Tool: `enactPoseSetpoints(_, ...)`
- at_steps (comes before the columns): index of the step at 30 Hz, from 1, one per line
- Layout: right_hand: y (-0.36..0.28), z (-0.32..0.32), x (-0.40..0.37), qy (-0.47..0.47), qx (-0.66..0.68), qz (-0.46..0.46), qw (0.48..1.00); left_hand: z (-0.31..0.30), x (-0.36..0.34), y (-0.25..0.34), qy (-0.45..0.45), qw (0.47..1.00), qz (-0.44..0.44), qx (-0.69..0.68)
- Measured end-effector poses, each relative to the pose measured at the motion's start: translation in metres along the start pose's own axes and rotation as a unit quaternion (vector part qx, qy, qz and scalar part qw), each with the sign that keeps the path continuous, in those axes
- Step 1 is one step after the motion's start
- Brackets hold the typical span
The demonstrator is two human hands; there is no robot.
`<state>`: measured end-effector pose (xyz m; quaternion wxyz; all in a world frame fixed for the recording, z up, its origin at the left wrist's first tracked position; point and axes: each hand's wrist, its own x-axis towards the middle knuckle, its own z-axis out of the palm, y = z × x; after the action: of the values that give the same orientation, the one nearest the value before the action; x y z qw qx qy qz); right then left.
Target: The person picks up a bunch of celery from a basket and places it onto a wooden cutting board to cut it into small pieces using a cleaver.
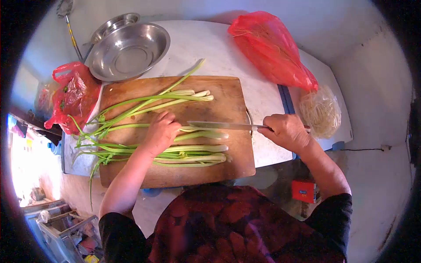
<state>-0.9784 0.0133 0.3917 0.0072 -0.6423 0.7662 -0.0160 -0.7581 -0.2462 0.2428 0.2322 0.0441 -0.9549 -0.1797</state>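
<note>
Long celery stalks (193, 149) lie across a wooden cutting board (219, 105), pale ends to the right and leafy ends to the left. My left hand (163, 133) is closed over a stalk in the middle of the board, its fingers curled down. In my right hand (287, 131) is the handle of a knife (223, 126). The blade points left over the board, its tip close to my left fingers and overlapping the cut-end side of the celery. More stalks lie above and below my left hand.
Two steel bowls (136, 52) stand at the back left, beside a red plastic bag (74, 96). A larger red bag (272, 48) lies at the back right, near a clear bag of pale noodle-like strands (322, 111). A red box (305, 191) is below the table (206, 48).
</note>
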Motion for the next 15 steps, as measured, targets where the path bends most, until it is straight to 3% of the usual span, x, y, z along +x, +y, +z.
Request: enactPoseSetpoints(15, 0.002, 0.003, 0.012, -0.011, -0.064, -0.036, 0.997, -0.002, 0.003, -0.001, 0.006, 0.997, -0.004, -0.075)
